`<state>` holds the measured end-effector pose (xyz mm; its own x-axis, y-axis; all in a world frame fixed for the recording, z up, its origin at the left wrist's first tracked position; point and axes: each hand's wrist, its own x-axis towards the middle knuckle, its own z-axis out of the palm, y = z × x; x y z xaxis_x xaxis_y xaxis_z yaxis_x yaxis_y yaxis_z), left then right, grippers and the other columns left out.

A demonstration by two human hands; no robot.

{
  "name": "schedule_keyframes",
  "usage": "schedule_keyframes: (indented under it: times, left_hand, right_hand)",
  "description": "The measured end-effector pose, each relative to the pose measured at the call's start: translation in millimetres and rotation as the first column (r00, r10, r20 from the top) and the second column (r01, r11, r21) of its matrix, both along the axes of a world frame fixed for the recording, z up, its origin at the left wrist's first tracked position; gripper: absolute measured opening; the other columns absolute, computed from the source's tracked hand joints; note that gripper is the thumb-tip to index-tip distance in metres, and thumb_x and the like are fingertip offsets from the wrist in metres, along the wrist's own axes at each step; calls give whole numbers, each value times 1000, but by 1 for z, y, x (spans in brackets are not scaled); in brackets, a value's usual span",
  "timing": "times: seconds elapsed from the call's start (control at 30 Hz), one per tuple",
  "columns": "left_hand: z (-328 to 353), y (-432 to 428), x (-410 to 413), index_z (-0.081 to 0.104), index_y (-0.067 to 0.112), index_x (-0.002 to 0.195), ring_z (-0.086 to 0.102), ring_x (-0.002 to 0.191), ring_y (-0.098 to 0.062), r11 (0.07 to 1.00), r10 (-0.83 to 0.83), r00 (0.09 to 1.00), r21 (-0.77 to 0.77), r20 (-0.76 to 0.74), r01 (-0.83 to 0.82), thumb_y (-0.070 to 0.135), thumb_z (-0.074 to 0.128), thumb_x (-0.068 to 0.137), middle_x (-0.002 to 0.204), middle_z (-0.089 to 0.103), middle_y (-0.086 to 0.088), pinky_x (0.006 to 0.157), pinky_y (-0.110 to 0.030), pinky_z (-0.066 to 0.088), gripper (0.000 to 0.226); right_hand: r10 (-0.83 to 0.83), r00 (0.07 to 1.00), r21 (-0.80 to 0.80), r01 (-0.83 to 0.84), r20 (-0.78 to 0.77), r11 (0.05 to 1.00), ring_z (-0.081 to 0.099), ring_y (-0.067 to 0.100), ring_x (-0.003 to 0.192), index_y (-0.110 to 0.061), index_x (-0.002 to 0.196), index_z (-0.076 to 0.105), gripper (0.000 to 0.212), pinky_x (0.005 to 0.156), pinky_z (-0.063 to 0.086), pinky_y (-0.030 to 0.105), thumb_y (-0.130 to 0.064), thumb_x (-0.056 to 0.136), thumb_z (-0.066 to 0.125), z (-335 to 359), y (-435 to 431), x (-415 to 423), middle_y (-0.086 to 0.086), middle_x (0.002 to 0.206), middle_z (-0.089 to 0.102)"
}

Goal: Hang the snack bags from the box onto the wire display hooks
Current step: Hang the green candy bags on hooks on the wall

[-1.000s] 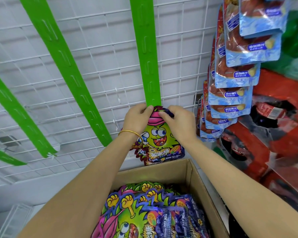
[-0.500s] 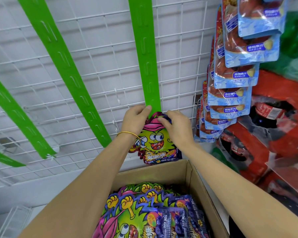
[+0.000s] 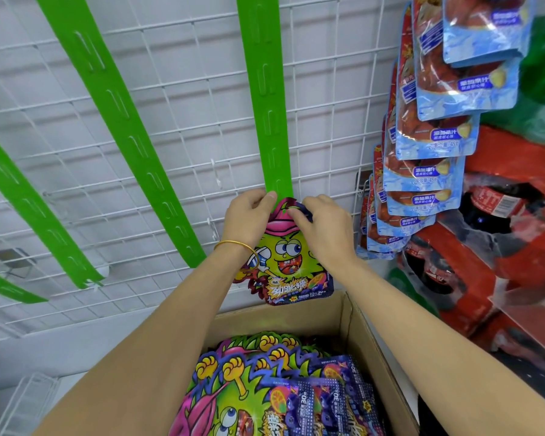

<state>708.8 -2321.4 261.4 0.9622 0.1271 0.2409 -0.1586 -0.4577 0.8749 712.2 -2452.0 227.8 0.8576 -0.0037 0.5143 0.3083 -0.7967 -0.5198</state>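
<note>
Nearest the camera, an open brown cardboard box (image 3: 356,328), packed with more bright cartoon-printed snack bags (image 3: 265,388) in green, pink and purple, overlapping flat. Two bare forearms reaching up and forward over the box, the left one crossing its near-left corner, the right one passing over its right wall.

Above the far edge of the box, a yellow-green die-cut snack bag with a grinning cartoon face and a pink hat (image 3: 288,262), held upright against the rack, its lower edge just above the box rim. Left hand (image 3: 247,220), with a thin gold bangle (image 3: 238,247) on the wrist, pinched on the bag's top-left corner, thumb tip touching the lower end of a strip. Right hand (image 3: 323,228) pinched on the top-right of the same bag, fingers curled over the hat. Hands close together, both clamped on the bag's top edge; whether the bag's hole sits on a hook cannot be told.

Behind, a white wire grid panel (image 3: 177,99) carrying long bright green plastic hanging strips (image 3: 266,89) with slotted tabs, the others slanting off to the left. To the right, a column of light blue pouches with red contents (image 3: 434,136) hanging in overlapping tiers. Farther right, red shrink-wrapped packs of dark bottles (image 3: 501,234), stacked.
</note>
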Motion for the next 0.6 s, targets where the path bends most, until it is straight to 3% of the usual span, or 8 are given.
schedule_keyframes:
  times: [0.2,0.3,0.37,0.47,0.6]
  left_hand:
    - [0,0,-2,58,19,66,46,60,-10,999,-18,1000,-36,-14,17,25,53,90,59,52,7,66,-26,39,26]
    - [-5,3,-4,64,10,89,57,74,-13,999,-34,999,-44,-15,33,18,54,90,79,63,-1,76,-29,48,13]
    - [-8,4,-7,62,8,102,60,83,-14,998,-60,998,-16,-21,60,11,54,89,91,65,-5,80,-27,50,16]
    - [-12,8,-14,55,10,117,58,97,-12,990,-107,994,95,34,103,2,54,86,103,63,-3,89,-22,48,32]
    - [-19,23,-33,48,11,128,50,117,-18,952,-53,978,306,200,-11,3,55,83,125,56,-5,104,-32,38,46]
  right_hand:
    - [33,999,32,-33,-2,999,56,27,79,-10,88,65,29,69,38,37,-37,90,55,-8,-3,3,7,79,60]
    - [51,999,-8,-51,0,999,58,28,87,-10,95,65,28,73,41,38,-36,90,55,-14,-5,4,8,89,64]
    - [65,998,-24,-65,-12,998,58,28,89,-9,95,62,28,75,43,40,-35,91,53,-17,-6,4,8,92,63]
    - [63,997,-29,-64,-37,998,58,28,92,-8,99,60,29,78,45,41,-35,91,53,-16,-8,2,9,97,62]
    - [-71,998,-105,70,2,992,52,27,107,-11,116,54,36,87,40,39,-34,89,57,-11,-16,-14,8,113,57]
